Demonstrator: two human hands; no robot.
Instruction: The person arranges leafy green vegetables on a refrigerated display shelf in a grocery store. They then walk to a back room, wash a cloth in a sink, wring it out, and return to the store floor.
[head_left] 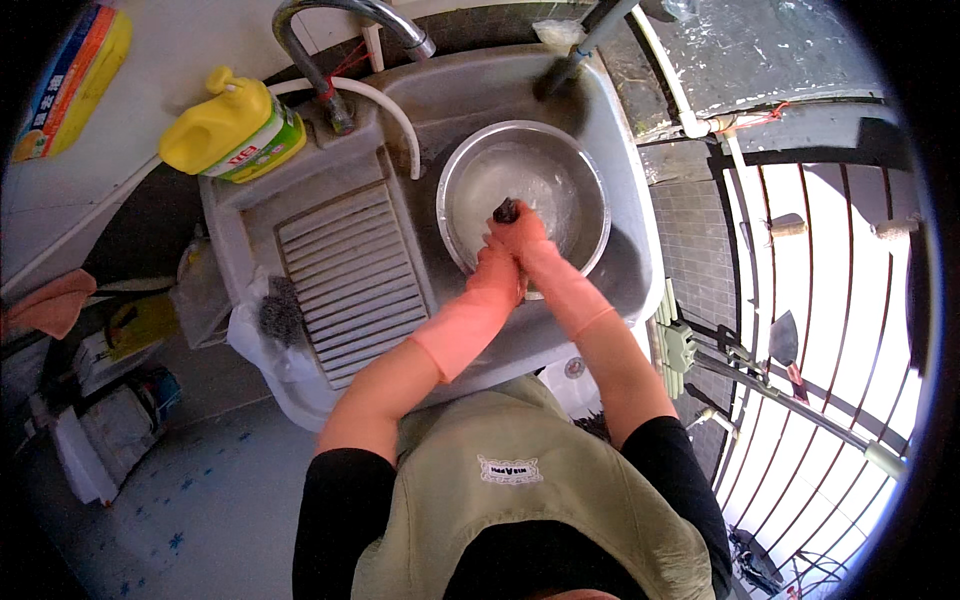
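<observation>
Both of my hands wear pink rubber gloves and meet over a round steel basin (449,178) with cloudy water in it. My right hand (522,236) is closed round a small dark, bunched wet thing, perhaps cloth (507,211), whose end sticks out past the fingers. My left hand (496,268) is closed close against the right one, nearer to me; whatever lies inside its grip is hidden. The basin stands in the bowl of a grey sink (625,190).
Left of the basin is a ribbed washboard (350,270), with a dark scouring pad (281,311) beside it. A chrome faucet (415,42) arches at the back, near a yellow jug (225,130). A grey pipe (590,45) stands at the sink's back right. Window bars (845,290) are on the right.
</observation>
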